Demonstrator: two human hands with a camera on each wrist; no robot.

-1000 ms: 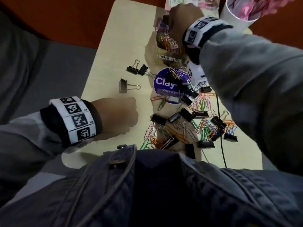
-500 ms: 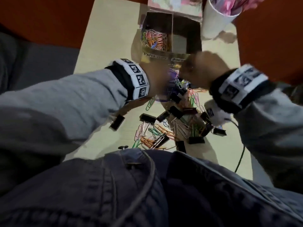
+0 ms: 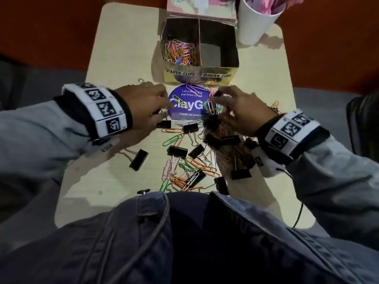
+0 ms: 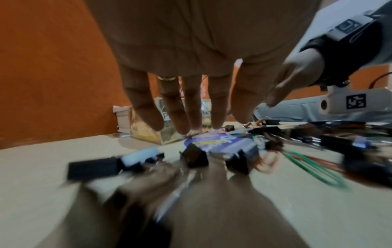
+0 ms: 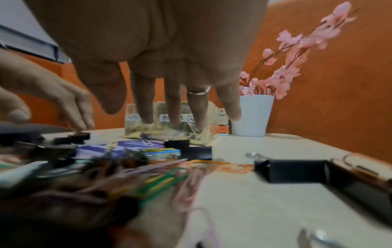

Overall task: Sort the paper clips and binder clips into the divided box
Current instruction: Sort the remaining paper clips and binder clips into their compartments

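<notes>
Head view: nearest the body, a denim jacket [image 3: 184, 242] hides the near edge of the pale table [image 3: 114, 58]. Just beyond it lies a loose heap of coloured paper clips [image 3: 190, 167] mixed with black binder clips [image 3: 177, 151]; about a dozen binder clips show, the paper clips too tangled to count. One binder clip [image 3: 139, 159] lies apart on the left. Farther on, a round purple sticker [image 3: 188, 104] carries three or four paper clips. The left hand [image 3: 143, 107] reaches in from the left, the right hand [image 3: 240, 110] from the right, both palm-down over the sticker's edges; wrist views show fingers [image 4: 176, 110] straight, spread and pointing down, holding nothing, though both are blurred. Beyond stands the divided box [image 3: 217, 69] with two compartments: the left, labelled PAPER CLIPS, holds a pile of paper clips; the right, labelled BINDER CLIPS, shows only its floor. At the far right stands one white cup [image 3: 254, 23] of pink flowers [image 5: 297, 50].
</notes>
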